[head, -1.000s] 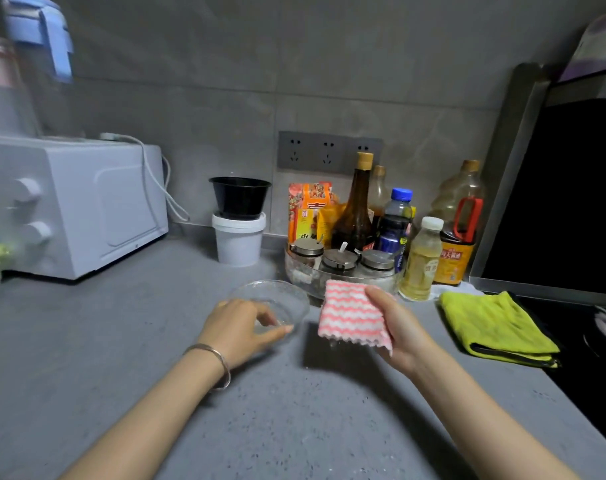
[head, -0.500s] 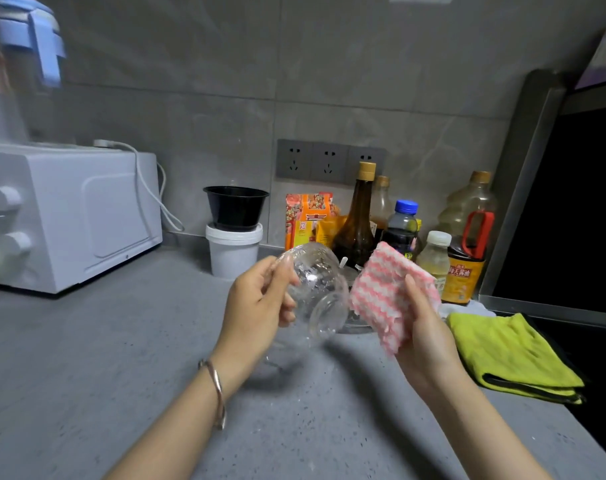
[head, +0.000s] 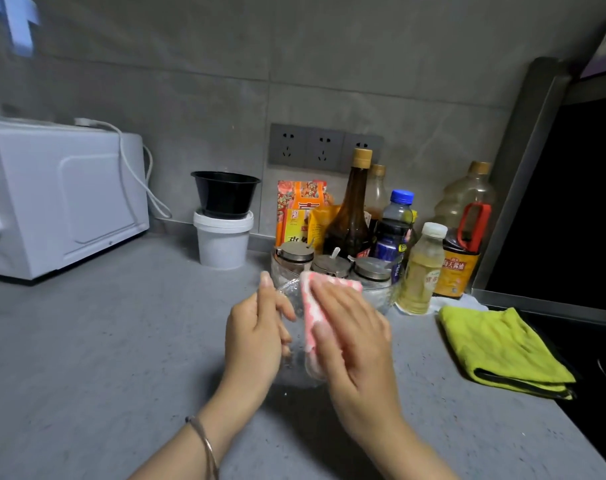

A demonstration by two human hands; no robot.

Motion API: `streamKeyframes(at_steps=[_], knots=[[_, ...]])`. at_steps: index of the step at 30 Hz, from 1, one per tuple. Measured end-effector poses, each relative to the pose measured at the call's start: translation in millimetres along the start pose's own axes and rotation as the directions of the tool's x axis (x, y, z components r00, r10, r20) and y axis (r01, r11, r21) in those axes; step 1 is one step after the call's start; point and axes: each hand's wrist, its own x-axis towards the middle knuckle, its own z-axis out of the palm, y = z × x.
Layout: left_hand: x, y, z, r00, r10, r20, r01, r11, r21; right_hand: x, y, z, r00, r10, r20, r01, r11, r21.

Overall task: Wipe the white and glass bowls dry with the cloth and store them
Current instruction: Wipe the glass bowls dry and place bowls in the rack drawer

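Fingers (head: 332,299) of right hand (head: 358,344) flat, pressing cloth (head: 312,320) into glass bowl (head: 292,367); left hand (head: 254,336) grips rim, 9 o'clock. Drying step; next: rotate it.

Bare forearms, thin metal bangle (head: 204,445) on left wrist.

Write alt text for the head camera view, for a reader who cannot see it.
A person's left hand holds a glass bowl above a grey counter while the right hand presses a pink-and-white cloth against it. Behind stand sauce bottles; a folded green cloth lies to the right, a white microwave to the left.
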Motion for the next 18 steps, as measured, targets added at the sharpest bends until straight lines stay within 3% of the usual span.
streamKeyframes(at_steps=[3,5,9,11,14,18], knots=[[-3.9,-6.3,2.0,0.997,0.047,0.069,-0.047,0.999,-0.002,-1.1,-8.2,3.9,0.991,-0.134,0.010,0.134,0.976,-0.172],[-7.1,-5.8,2.5,0.992,0.086,0.097,-0.086,0.996,0.001,4.0,-9.2,4.5,0.995,-0.097,0.008,0.097,0.977,-0.188],[-11.8,7.3,0.9,0.991,0.096,0.093,-0.095,0.995,-0.013,9.5,2.6,-1.0,0.988,0.152,0.026,-0.154,0.981,0.115],[-11.7,10.2,-1.7,0.993,0.088,0.073,-0.087,0.996,-0.022,2.3,4.3,-4.1,0.983,0.178,0.047,-0.184,0.965,0.187],[-9.0,9.2,-4.0,0.997,0.056,0.047,-0.053,0.997,-0.053,-6.6,-3.8,-5.4,0.995,0.070,0.076,-0.077,0.993,0.093],[-10.6,9.2,-2.2,0.988,0.113,0.101,-0.112,0.994,-0.013,2.4,-6.7,-6.5,0.989,-0.095,0.117,0.108,0.989,-0.103]])
